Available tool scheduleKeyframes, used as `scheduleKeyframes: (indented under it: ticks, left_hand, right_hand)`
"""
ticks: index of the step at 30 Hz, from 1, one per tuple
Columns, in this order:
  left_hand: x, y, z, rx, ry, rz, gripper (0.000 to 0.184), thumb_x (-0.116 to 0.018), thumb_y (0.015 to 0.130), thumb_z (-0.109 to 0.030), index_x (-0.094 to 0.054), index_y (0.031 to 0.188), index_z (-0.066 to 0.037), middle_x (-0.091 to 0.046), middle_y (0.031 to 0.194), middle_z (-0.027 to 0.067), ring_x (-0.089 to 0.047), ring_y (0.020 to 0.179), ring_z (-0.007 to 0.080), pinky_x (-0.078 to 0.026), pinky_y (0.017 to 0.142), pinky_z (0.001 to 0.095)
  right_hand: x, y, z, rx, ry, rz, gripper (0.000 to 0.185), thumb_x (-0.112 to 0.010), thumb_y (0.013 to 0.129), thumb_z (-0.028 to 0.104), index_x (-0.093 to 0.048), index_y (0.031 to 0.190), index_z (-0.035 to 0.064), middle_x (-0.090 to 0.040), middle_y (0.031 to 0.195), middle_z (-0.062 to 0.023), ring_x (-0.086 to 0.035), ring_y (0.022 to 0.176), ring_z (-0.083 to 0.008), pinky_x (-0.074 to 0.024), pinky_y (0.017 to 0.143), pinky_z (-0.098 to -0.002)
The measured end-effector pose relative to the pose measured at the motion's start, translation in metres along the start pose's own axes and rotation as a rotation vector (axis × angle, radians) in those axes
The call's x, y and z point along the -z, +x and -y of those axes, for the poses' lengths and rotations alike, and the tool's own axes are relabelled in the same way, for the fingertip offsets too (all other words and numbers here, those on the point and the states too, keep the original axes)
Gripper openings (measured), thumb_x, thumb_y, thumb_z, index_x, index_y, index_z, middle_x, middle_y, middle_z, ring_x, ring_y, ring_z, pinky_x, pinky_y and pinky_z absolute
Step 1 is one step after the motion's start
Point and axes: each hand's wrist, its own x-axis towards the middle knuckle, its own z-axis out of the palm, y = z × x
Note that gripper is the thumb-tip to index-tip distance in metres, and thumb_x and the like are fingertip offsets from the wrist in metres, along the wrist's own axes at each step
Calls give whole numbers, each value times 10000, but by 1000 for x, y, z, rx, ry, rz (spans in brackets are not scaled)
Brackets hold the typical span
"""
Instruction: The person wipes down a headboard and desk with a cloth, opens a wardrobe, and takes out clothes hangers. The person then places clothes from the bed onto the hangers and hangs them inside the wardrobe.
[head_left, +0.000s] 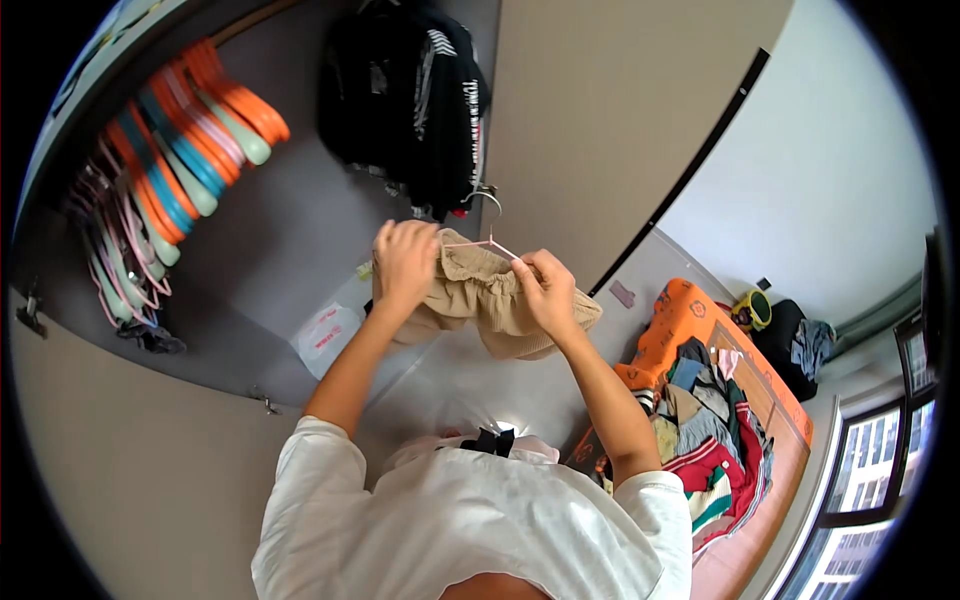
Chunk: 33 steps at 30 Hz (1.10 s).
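Note:
A tan corduroy garment (490, 300) with a gathered waistband hangs in front of me at chest height. Inside its waist opening is a thin pink clothes hanger (491, 243), whose silver hook points up and away from me. My left hand (407, 262), slightly blurred, is closed over the garment's left edge; its fingertips are partly hidden. On the other side, my right hand (547, 288) pinches the waistband together with the right arm of the hanger, thumb on the near side. The garment's lower part droops between both hands.
Many orange, blue, green and pink hangers (180, 150) hang on the wardrobe rail at left. Dark clothes (400, 100) hang further along. A white plastic bag (328, 335) lies on the wardrobe floor. At right, a clothes pile (705, 420) covers part of an orange-covered bed (668, 325).

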Motion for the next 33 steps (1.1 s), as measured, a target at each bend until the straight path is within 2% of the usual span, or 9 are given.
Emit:
scheduleKeyframes:
  ticks: [9, 12, 17, 21, 22, 25, 27, 30, 33]
  left_hand:
    - [2, 28, -24, 182, -307, -62, 181, -524, 976, -207, -607, 984, -45, -635, 960, 93, -582, 990, 291, -325, 1065, 477]
    - [-1, 40, -11, 214, -291, -113, 209, -461, 1004, -195, -578, 916, -46, -622, 892, 94, -584, 938, 296, -338, 1037, 469]
    - [-17, 71, 35, 435, -339, -226, 248, -409, 1008, -173, -579, 875, -52, -629, 865, 111, -579, 943, 307, -344, 1019, 452]
    - [-20, 106, 76, 474, -314, -253, 266, -408, 1006, -180, -588, 854, -55, -648, 848, 104, -586, 897, 313, -357, 982, 443]
    - [-22, 117, 83, 399, -245, -334, 244, -470, 981, -145, -607, 841, 0, -659, 826, 136, -610, 787, 302, -470, 743, 402]
    - [-25, 148, 95, 416, -266, -360, 246, -471, 984, -145, -617, 851, 1, -670, 826, 130, -622, 804, 300, -478, 760, 395]
    - [-23, 173, 105, 470, -294, -339, 240, -472, 991, -157, -643, 951, 6, -680, 929, 145, -633, 890, 298, -481, 823, 386]
    - [-22, 210, 103, 453, -155, -416, 438, -460, 1003, -239, -510, 1355, 16, -530, 1369, 186, -439, 1316, 336, -276, 1123, 438]
    - [-20, 239, 90, 277, -62, -487, 512, -472, 996, -239, -411, 1430, 24, -420, 1487, 182, -331, 1408, 343, -223, 1162, 459]
  right_hand:
    - [-70, 27, 26, 0, 42, -19, 151, -669, 895, 165, -643, 865, 19, -617, 806, -139, -600, 719, -311, -480, 659, -365]
    - [-74, 41, 22, -4, 82, 56, 153, -667, 890, 158, -648, 963, 25, -639, 858, -137, -608, 770, -318, -485, 703, -380]
    - [-58, 68, 17, 305, -319, 211, 361, -659, 894, 197, -603, 1215, 44, -664, 942, -118, -603, 843, -317, -475, 798, -432]
    - [-53, 101, -5, 298, -219, 353, 355, -653, 898, 201, -619, 1226, 70, -658, 925, -128, -611, 826, -304, -495, 726, -401]
    - [-56, 109, -8, 342, -129, 290, 289, -649, 905, 181, -652, 1169, 63, -672, 898, -141, -636, 808, -317, -512, 702, -388]
    - [-72, 136, -11, 279, 40, 241, 221, -635, 918, 163, -675, 1099, 43, -690, 884, -159, -658, 785, -344, -523, 706, -394]
    - [-80, 162, -3, 370, 73, 170, 184, -626, 933, 120, -684, 1045, -13, -679, 803, -197, -662, 661, -272, -516, 650, -340]
    - [-91, 205, 9, 376, 134, 56, 180, -607, 945, 125, -681, 1031, -15, -673, 777, -198, -674, 654, -263, -517, 646, -327]
    - [-99, 260, 34, 324, 178, -9, 190, -570, 950, 148, -688, 1033, 24, -677, 848, -221, -680, 785, -379, -521, 699, -410]
